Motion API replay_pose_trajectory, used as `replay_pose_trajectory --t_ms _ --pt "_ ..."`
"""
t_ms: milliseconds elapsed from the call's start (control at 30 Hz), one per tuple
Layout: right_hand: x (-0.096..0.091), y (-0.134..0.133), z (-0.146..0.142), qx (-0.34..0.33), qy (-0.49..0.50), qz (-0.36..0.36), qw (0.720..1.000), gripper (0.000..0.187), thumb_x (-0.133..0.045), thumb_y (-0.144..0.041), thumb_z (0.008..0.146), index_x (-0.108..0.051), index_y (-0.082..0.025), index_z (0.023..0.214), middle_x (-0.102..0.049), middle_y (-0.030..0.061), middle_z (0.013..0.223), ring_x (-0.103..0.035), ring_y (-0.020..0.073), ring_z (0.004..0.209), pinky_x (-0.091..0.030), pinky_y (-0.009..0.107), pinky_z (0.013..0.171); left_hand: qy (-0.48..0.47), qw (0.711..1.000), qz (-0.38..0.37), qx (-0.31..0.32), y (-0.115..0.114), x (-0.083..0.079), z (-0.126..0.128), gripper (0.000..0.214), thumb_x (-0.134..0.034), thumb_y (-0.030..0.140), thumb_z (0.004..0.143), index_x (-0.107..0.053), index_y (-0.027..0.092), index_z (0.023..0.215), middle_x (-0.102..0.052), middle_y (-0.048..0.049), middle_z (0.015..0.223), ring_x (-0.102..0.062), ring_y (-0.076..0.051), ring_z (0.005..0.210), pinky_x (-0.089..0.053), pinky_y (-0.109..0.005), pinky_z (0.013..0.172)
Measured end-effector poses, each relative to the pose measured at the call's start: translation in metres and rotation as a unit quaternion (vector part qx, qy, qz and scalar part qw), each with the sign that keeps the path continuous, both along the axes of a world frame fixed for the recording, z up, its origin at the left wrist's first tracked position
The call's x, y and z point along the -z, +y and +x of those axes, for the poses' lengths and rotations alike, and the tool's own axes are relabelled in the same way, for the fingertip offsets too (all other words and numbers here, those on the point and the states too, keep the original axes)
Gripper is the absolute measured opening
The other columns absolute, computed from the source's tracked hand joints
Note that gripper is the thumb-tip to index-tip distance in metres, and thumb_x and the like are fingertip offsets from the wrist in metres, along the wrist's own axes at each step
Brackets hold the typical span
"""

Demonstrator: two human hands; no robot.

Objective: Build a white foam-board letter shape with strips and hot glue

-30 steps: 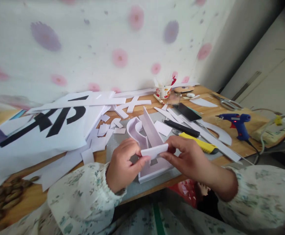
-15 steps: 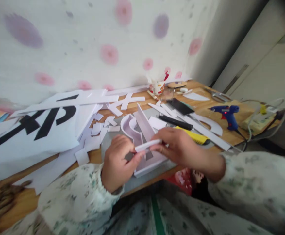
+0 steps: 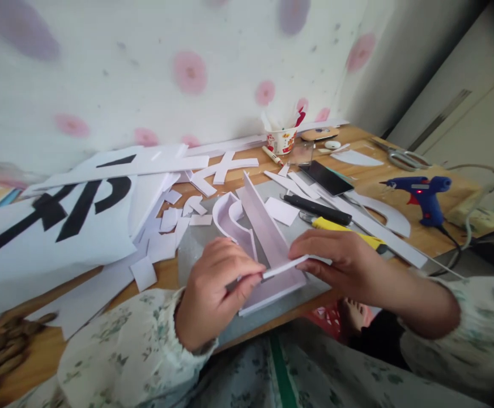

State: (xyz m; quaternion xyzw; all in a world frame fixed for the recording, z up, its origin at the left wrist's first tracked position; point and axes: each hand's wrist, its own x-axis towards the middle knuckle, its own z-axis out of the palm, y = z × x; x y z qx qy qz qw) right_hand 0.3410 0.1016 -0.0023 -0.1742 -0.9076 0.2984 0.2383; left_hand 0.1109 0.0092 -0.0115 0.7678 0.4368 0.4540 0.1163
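Note:
A narrow white foam board strip [image 3: 284,267] stretches between my two hands, tilted up to the right. My left hand [image 3: 221,283] pinches its left end between thumb and fingers. Further along, my right hand [image 3: 344,260] grips the strip, and its right end sticks out past the fingertips. Beneath them, a white foam board letter shape [image 3: 268,232] with upright side walls lies on a grey cutting mat [image 3: 200,241]. Part of that shape is hidden by my left hand. Beside my right hand lies a yellow utility knife [image 3: 344,231], with a black-handled knife [image 3: 317,209] behind it.
A blue glue gun [image 3: 421,192] with a lit red light stands at the right, its cord trailing. Behind are scissors [image 3: 404,157], a black phone [image 3: 327,178] and a paper cup [image 3: 281,141]. White offcuts [image 3: 161,247] and a sheet with black letter shapes [image 3: 98,249] cover the left side.
My right hand has moved right along the strip, and more of the strip shows between my hands. Both hands are slightly lower, and the camera view has shifted.

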Motion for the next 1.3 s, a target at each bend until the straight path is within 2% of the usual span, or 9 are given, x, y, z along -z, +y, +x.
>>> replay_pose_trajectory --t_ms 267,367,467,667,867,1033,1300 --pt "0.001 -0.001 -0.008 0.030 0.034 -0.023 0.999 0.009 -0.054 -0.021 0.094 -0.063 -0.020 0.095 -0.064 0.0023 0.082 -0.060 0.0121 0.073 -0.044 0.022 0.065 0.020 0.999 -0.035 0.009 -0.002 -0.002 -0.004 0.017 -0.057 0.012 0.087 -0.064 0.021 0.100 -0.069 -0.0039 0.085 -0.064 -0.018 0.082 -0.044 -0.044 0.096" --pt "0.000 -0.001 -0.012 0.030 0.030 -0.014 0.999 0.014 -0.052 -0.023 0.095 -0.063 -0.020 0.087 -0.063 0.0028 0.078 -0.058 0.0126 0.068 -0.042 0.023 0.059 0.045 0.999 -0.020 0.006 -0.001 0.000 -0.006 0.017 -0.058 0.015 0.087 -0.063 0.022 0.102 -0.069 -0.0040 0.084 -0.063 -0.019 0.080 -0.043 -0.046 0.097" --pt "0.001 -0.003 -0.018 0.044 0.045 0.012 0.998 0.020 -0.050 -0.021 0.096 -0.061 -0.020 0.079 -0.059 0.0026 0.072 -0.054 0.0127 0.063 -0.040 0.024 0.054 0.065 0.997 -0.002 -0.029 -0.002 0.001 -0.006 0.016 -0.060 0.011 0.085 -0.063 0.023 0.095 -0.067 -0.0027 0.077 -0.061 -0.018 0.074 -0.046 -0.045 0.092" --pt "-0.003 -0.011 -0.022 0.087 0.057 0.088 0.991 0.018 -0.051 -0.021 0.095 -0.062 -0.021 0.081 -0.060 0.0036 0.072 -0.054 0.0145 0.064 -0.041 0.027 0.057 0.070 0.996 -0.001 -0.045 -0.004 -0.004 -0.003 0.012 -0.061 0.013 0.085 -0.064 0.023 0.092 -0.067 -0.0024 0.075 -0.060 -0.017 0.073 -0.049 -0.044 0.088" --pt "-0.006 -0.007 -0.010 0.043 0.031 0.026 0.998 0.011 -0.055 -0.022 0.094 -0.064 -0.023 0.087 -0.063 0.0020 0.073 -0.058 0.0140 0.064 -0.042 0.025 0.054 0.032 0.998 -0.036 -0.028 -0.001 -0.004 0.001 0.008 -0.062 0.019 0.087 -0.065 0.024 0.092 -0.068 -0.0012 0.073 -0.061 -0.017 0.070 -0.049 -0.041 0.086" --pt "-0.003 -0.005 -0.005 0.053 0.031 -0.005 0.998 0.008 -0.058 -0.025 0.093 -0.065 -0.024 0.090 -0.065 0.0015 0.074 -0.059 0.0140 0.066 -0.044 0.026 0.056 0.024 0.999 -0.029 -0.021 0.000 -0.001 0.002 0.013 -0.063 0.020 0.087 -0.064 0.027 0.097 -0.071 -0.0012 0.078 -0.063 -0.017 0.071 -0.048 -0.041 0.088" --pt "-0.001 -0.006 -0.005 0.079 0.024 -0.031 0.996 0.009 -0.060 -0.026 0.090 -0.067 -0.020 0.087 -0.067 0.0004 0.074 -0.060 0.0129 0.065 -0.044 0.024 0.058 0.026 0.999 -0.019 -0.023 0.001 0.003 0.002 0.016 -0.062 0.016 0.087 -0.065 0.024 0.100 -0.073 -0.0038 0.085 -0.064 -0.018 0.079 -0.050 -0.041 0.088"
